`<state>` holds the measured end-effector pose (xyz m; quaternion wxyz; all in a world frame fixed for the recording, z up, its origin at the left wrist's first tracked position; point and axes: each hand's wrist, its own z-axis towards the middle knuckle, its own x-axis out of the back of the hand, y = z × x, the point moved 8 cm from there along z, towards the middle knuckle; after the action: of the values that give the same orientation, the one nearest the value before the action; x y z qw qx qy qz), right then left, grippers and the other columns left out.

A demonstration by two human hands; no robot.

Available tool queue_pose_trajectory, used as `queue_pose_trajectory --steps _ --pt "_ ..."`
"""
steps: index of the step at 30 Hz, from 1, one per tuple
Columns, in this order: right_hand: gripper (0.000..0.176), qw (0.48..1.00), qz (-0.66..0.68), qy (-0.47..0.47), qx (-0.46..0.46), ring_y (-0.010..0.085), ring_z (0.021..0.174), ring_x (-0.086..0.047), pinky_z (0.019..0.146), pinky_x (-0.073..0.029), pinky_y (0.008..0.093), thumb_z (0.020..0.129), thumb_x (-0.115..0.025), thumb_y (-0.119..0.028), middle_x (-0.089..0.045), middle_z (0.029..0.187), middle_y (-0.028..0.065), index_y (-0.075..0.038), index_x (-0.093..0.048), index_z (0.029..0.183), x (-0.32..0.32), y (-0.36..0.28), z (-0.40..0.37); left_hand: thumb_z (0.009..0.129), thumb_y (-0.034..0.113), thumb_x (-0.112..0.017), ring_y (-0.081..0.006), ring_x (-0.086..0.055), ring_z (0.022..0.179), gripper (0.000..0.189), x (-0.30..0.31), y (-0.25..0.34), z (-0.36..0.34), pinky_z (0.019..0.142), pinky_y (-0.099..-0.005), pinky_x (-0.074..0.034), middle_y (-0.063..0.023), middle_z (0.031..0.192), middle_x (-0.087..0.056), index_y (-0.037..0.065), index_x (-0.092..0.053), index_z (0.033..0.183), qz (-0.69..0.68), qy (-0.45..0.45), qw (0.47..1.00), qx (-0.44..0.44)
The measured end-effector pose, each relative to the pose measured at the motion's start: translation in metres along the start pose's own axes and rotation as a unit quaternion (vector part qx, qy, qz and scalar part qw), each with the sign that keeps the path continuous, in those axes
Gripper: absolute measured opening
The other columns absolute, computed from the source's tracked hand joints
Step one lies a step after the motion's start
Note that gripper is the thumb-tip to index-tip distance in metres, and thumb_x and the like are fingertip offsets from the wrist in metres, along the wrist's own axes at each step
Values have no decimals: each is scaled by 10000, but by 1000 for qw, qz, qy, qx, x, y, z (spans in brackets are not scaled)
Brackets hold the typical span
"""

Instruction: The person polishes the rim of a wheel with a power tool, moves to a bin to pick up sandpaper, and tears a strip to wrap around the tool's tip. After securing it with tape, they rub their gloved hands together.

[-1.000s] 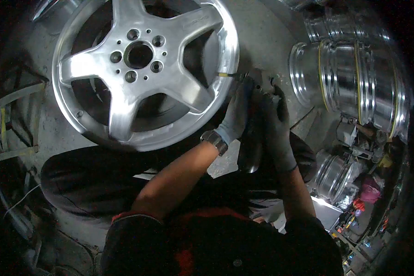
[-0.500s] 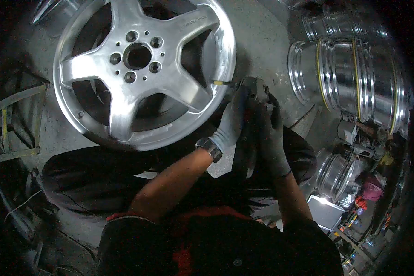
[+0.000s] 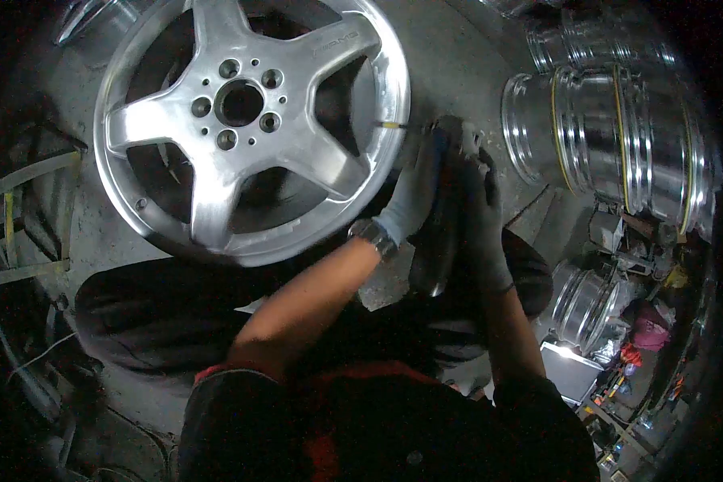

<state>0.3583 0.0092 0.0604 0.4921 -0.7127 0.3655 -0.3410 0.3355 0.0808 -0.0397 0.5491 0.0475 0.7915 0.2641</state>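
A silver five-spoke alloy wheel [image 3: 241,120] lies face up on the concrete floor in front of my knees. Both gloved hands grip a dark hand-held power tool [image 3: 442,233]. My left hand [image 3: 414,193] holds its front part, close to the wheel. My right hand [image 3: 478,217] wraps its body behind. The tool's small yellow-tipped bit [image 3: 391,126] touches the right edge of the wheel's rim. A watch sits on my left wrist.
Several polished wheel barrels [image 3: 610,145] lie stacked on their sides at the right. Another shiny rim [image 3: 582,301] and mixed clutter sit lower right. A metal frame [image 3: 24,209] stands at the left. My dark-trousered legs fill the lower middle.
The hands and tool shifted slightly along the rim's right edge, down toward me and then back up. The bit stays against the rim throughout.
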Motion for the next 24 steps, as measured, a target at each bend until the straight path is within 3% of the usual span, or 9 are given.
queue_pose_trajectory --steps 4,6,7,9,13,15,19,21,24 --pt "481 999 22 7 -41 185 1099 -624 932 -534 330 1063 -565 -177 -616 1273 120 -46 -381 1488 -2 9 -17 1108 340 -441 -179 -487 1304 520 11 -13 -23 1138 -312 -347 -99 1453 -523 -11 -451 1492 -59 75 995 36" --pt "504 999 23 3 -40 191 1119 -622 954 -528 336 1066 -561 -177 -611 1283 124 -46 -353 1506 -4 4 -13 1101 391 -447 -160 -490 1287 547 13 -10 -13 1128 -306 -353 -78 1432 -541 -2 -473 1482 92 -1 991 -100" --pt "527 999 25 -3 -33 198 1140 -619 976 -522 342 1068 -557 -176 -606 1292 128 -46 -325 1524 -6 0 -10 1101 391 -447 -160 -490 1287 547 12 -9 -11 1128 -306 -353 -78 1432 -541 -2 -473 1482 92 -2 991 -101" --pt "535 1000 22 -3 -22 197 1141 -619 978 -521 342 1066 -556 -163 -608 1283 124 -44 -316 1528 -6 -3 -9 1103 398 -440 -149 -487 1291 559 -4 10 -11 1140 -300 -351 -64 1442 -533 0 -458 1495 30 15 999 4" --pt "553 999 -31 -31 -11 188 1128 -618 963 -527 335 1051 -567 -124 -615 1263 118 -39 -307 1532 -2 0 -16 1102 396 -442 -141 -484 1291 567 -2 2 -26 1146 -299 -347 -65 1449 -525 2 -441 1509 -33 19 999 -12" --pt "551 999 -34 -28 -8 187 1122 -621 956 -528 332 1045 -571 -112 -618 1254 117 -35 -316 1527 0 6 -19 1112 379 -419 -145 -467 1313 560 3 -10 -32 1159 -299 -332 -68 1470 -508 2 -420 1525 -114 41 992 47" --pt "529 1000 12 -12 -20 185 1123 -623 957 -524 322 1038 -561 -81 -624 1228 113 -18 -339 1514 -8 -8 -14 1125 345 -394 -153 -446 1348 541 7 -21 -15 1174 -299 -317 -68 1498 -481 3 -391 1545 -106 9 994 38" --pt "526 1000 -3 -15 0 183 1116 -625 956 -526 321 1036 -562 -78 -624 1221 110 -19 -346 1512 -6 -9 -10 1133 316 -376 -162 -428 1378 523 -4 8 -16 1185 -304 -307 -70 1519 -459 4 -376 1552 13 4 1000 -12" --pt "524 999 -25 -38 25 180 1110 -626 957 -530 320 1032 -573 -80 -625 1215 108 -26 -357 1507 -6 -5 -16 1133 309 -377 -165 -440 1375 513 5 -1 -22 1185 -308 -314 -66 1514 -465 10 -383 1550 -92 11 995 -24"
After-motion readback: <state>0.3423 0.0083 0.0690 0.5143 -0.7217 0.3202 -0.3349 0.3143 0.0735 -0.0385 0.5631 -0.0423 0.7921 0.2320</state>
